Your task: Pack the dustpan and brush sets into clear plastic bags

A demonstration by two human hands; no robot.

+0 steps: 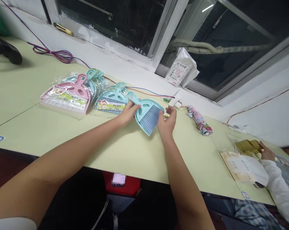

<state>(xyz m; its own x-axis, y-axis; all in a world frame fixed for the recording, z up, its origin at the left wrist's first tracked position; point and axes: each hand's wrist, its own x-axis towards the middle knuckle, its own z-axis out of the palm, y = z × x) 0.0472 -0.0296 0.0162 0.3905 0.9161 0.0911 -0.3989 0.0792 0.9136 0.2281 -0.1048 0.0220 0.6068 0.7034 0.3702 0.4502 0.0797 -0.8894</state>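
Observation:
A light-blue dustpan and brush set [148, 115], its bluish bristles facing up, is held tilted above the table between my hands. My left hand [130, 113] grips it near the handle, thumb on top. At the far side, my right hand [167, 123] has its thumb on the pan's edge and its fingers curled loosely; a bit of yellow shows between them. Just left lies a bagged blue dustpan set [113, 97] with a printed label. Farther left, a bagged pink dustpan set [70, 94] leans against several blue ones [93, 78].
Coiled cable [60, 57] and a screwdriver [65, 29] lie near the window. A plastic packet [181, 68] leans on the sill. To the right are a patterned cloth bundle [199, 121], a printed paper bag [242, 167] and another person's hand [266, 153] at yellow pieces [248, 146].

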